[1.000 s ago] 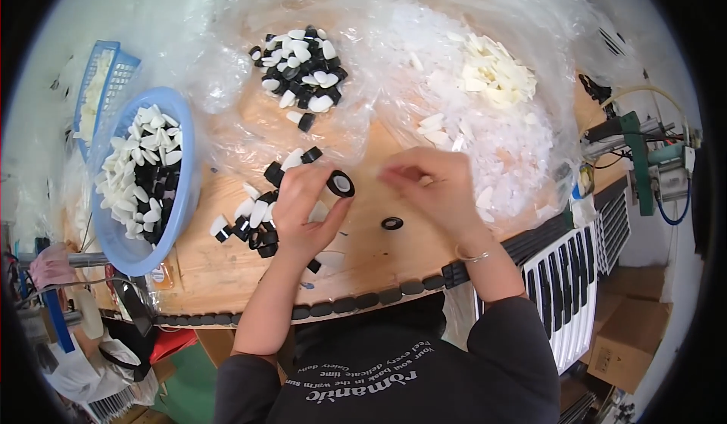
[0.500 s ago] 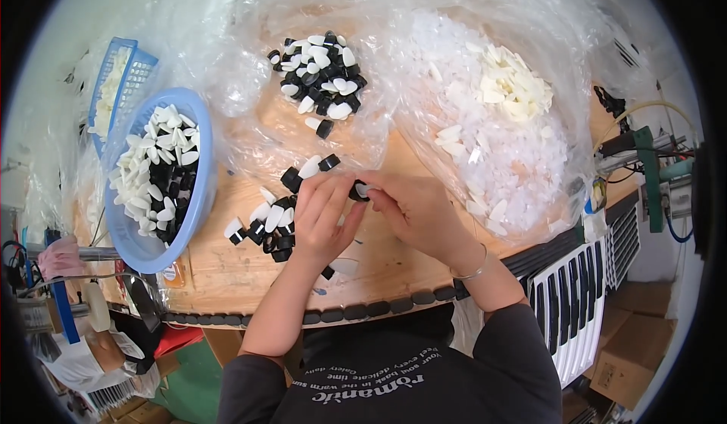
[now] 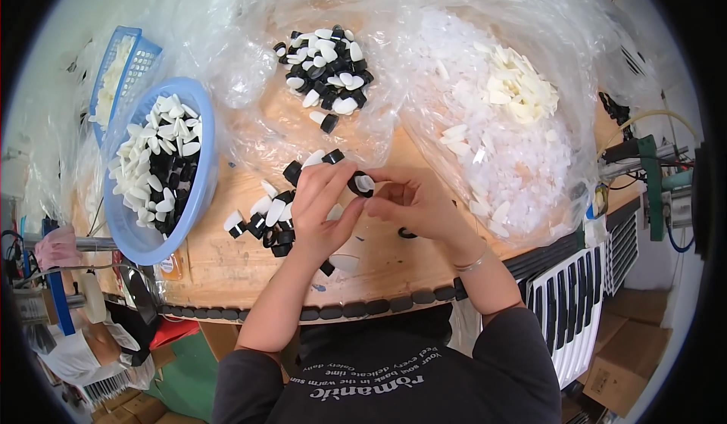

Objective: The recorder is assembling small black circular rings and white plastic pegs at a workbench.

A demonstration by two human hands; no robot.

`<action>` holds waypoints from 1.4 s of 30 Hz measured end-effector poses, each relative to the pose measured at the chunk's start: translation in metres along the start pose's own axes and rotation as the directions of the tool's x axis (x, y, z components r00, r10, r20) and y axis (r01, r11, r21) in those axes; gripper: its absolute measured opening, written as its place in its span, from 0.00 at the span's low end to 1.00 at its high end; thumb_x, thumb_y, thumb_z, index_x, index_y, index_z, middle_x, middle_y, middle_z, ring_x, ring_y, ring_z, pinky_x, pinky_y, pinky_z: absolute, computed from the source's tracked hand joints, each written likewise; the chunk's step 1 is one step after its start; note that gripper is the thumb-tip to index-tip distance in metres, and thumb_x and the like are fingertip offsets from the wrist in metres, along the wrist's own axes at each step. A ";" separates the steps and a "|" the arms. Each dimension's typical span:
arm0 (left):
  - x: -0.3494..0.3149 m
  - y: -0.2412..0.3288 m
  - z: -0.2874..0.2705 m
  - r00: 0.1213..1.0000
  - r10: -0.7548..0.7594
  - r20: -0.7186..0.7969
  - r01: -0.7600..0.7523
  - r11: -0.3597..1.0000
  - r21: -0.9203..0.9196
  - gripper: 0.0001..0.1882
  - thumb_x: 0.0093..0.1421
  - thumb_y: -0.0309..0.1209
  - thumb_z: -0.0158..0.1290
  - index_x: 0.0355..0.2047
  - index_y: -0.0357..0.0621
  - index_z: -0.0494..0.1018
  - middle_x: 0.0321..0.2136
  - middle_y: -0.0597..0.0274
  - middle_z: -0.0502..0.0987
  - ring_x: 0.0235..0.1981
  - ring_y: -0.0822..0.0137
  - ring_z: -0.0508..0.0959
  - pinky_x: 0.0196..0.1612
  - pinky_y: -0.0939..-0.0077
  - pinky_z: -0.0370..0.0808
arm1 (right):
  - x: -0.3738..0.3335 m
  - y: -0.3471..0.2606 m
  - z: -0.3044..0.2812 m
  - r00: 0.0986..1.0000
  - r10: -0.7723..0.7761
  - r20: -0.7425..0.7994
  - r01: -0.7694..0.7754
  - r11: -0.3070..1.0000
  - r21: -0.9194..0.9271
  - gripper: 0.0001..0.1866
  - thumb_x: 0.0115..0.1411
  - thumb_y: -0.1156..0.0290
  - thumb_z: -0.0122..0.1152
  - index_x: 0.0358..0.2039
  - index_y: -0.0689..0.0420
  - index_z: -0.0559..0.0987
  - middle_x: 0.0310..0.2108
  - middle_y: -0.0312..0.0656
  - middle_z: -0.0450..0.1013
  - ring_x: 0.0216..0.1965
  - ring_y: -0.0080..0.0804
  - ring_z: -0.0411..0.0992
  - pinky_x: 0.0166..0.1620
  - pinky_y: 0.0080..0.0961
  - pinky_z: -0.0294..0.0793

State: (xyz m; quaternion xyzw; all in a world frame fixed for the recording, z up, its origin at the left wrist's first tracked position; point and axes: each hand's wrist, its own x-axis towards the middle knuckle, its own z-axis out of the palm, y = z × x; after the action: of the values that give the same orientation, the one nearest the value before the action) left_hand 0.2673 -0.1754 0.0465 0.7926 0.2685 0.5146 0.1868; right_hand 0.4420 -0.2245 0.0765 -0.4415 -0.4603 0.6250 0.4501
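My left hand [image 3: 324,206] pinches a small black cap [image 3: 359,184] with a pale oval piece in its mouth. Close by on the right, my right hand [image 3: 418,201] has its index fingertip at the cap's upper edge, its thumb apart below and its other fingers curled. Beside and under my left hand lies a loose group of black caps [image 3: 280,238] and white, paddle-shaped pieces [image 3: 275,212], some joined together. A black ring-like part [image 3: 407,233] shows partly under my right hand. Near my left wrist is a translucent flat piece [image 3: 345,263].
A blue basin [image 3: 204,159] of black and white parts stands left, a blue basket [image 3: 140,68] behind it. Farther back, mixed parts [image 3: 326,68] lie on clear plastic. At right, a plastic bag [image 3: 424,121] holds pale pieces. Black pads [image 3: 379,305] line the wooden table's [image 3: 227,288] front edge.
My right thumb has drawn back from the cap, and its pale piece shows more fully. The cap has tilted toward me. The view has shifted slightly.
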 end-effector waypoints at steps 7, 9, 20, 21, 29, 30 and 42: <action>-0.002 -0.002 0.001 0.943 -0.308 0.126 0.329 0.922 -0.204 0.22 0.44 0.17 0.61 0.43 0.39 0.76 0.36 0.53 0.77 0.40 0.56 0.75 0.45 0.69 0.71 | 0.004 0.013 0.007 0.871 -0.474 -0.131 0.349 0.782 -0.516 0.18 0.51 0.77 0.67 0.44 0.63 0.77 0.28 0.38 0.76 0.27 0.21 0.75 0.31 0.16 0.74; -0.008 -0.013 0.000 0.915 -0.338 0.221 0.401 0.829 -0.389 0.16 0.46 0.17 0.59 0.39 0.38 0.76 0.34 0.54 0.77 0.38 0.58 0.76 0.45 0.72 0.71 | 0.004 0.012 0.008 0.815 -0.573 -0.083 0.422 0.687 -0.592 0.18 0.50 0.77 0.68 0.42 0.63 0.77 0.29 0.40 0.76 0.26 0.23 0.76 0.31 0.17 0.74; -0.003 -0.002 -0.005 0.954 -0.204 0.221 0.277 0.882 -0.382 0.11 0.43 0.14 0.54 0.30 0.35 0.74 0.27 0.57 0.74 0.31 0.60 0.72 0.38 0.73 0.69 | -0.002 0.012 0.013 0.785 -0.619 -0.001 0.512 0.650 -0.562 0.14 0.51 0.79 0.67 0.40 0.61 0.78 0.29 0.40 0.77 0.23 0.23 0.73 0.27 0.16 0.73; -0.001 -0.002 -0.006 0.958 -0.168 0.232 0.244 0.904 -0.352 0.12 0.42 0.13 0.54 0.29 0.35 0.74 0.26 0.57 0.73 0.30 0.60 0.71 0.37 0.73 0.69 | -0.003 0.012 0.013 0.787 -0.617 -0.005 0.509 0.653 -0.561 0.14 0.51 0.79 0.67 0.40 0.61 0.78 0.29 0.40 0.77 0.23 0.23 0.73 0.27 0.16 0.73; 0.006 0.002 -0.014 0.954 -0.066 0.293 0.133 0.968 -0.214 0.14 0.40 0.13 0.53 0.30 0.36 0.73 0.27 0.55 0.72 0.33 0.55 0.70 0.37 0.70 0.68 | -0.007 0.002 0.011 0.839 -0.544 0.035 0.467 0.683 -0.561 0.15 0.50 0.77 0.69 0.39 0.61 0.79 0.26 0.41 0.75 0.21 0.25 0.72 0.25 0.18 0.71; 0.005 0.001 -0.015 0.952 -0.060 0.300 0.127 0.970 -0.207 0.14 0.40 0.13 0.53 0.30 0.36 0.73 0.27 0.55 0.72 0.33 0.55 0.70 0.37 0.69 0.68 | -0.007 0.002 0.011 0.839 -0.543 0.035 0.467 0.684 -0.561 0.15 0.50 0.77 0.69 0.39 0.61 0.79 0.26 0.41 0.75 0.21 0.25 0.72 0.25 0.18 0.71; -0.006 0.005 0.005 0.980 0.192 -0.060 -0.181 0.973 0.146 0.26 0.40 0.19 0.63 0.43 0.29 0.74 0.37 0.48 0.76 0.35 0.50 0.76 0.39 0.65 0.73 | -0.004 0.016 0.024 0.699 -0.708 -0.099 0.462 0.553 -0.693 0.14 0.52 0.76 0.66 0.41 0.63 0.78 0.27 0.42 0.76 0.23 0.26 0.75 0.27 0.17 0.73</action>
State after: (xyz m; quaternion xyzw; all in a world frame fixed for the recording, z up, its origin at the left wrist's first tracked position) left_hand 0.2708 -0.1828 0.0430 0.8060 0.2349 0.5385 0.0718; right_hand 0.4170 -0.2350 0.0654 -0.4885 -0.6676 0.1516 0.5409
